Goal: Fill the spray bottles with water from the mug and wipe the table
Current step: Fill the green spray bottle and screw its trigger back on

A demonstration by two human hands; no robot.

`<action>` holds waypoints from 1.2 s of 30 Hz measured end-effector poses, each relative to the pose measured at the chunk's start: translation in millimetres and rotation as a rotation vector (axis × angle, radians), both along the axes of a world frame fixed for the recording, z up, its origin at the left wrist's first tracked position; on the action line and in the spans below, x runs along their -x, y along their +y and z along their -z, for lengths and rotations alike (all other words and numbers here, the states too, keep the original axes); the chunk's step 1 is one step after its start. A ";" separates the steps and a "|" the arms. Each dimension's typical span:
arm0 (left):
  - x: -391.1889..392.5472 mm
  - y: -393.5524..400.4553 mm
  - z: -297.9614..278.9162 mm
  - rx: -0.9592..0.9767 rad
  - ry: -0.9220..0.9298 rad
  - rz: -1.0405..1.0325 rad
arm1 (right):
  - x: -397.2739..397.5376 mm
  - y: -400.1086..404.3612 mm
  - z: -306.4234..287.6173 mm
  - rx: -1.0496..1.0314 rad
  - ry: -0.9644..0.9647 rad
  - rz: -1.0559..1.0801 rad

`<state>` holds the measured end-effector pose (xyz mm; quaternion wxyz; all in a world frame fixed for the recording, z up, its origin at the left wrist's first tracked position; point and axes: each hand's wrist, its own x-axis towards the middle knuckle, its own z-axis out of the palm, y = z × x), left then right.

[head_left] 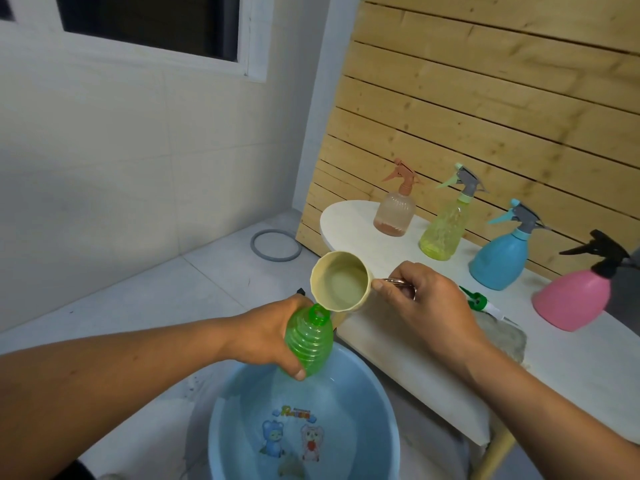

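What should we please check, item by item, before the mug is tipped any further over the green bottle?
1. Left hand has a firm grip on the green bottle: ok.
2. Bottle neck open, its green spray head lying off on the table: ok.
3. Right hand holds the beige mug by its handle: ok.
4. Mug lip right at the bottle mouth: ok.
5. Water in the mug: ok.
6. Blue basin underneath to catch spills: ok.
7. Bottle's fill level: cannot tell.
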<state>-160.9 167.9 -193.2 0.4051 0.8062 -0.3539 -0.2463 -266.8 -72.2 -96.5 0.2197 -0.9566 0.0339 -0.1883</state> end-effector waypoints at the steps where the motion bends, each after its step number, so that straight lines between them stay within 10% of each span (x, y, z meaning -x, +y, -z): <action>1: 0.2 0.5 0.1 0.002 0.005 0.002 | 0.0 0.4 0.1 0.006 -0.006 0.000; 36: 1.6 3.8 -1.5 -0.019 0.024 0.016 | 1.2 4.3 -0.9 0.099 -0.090 -0.025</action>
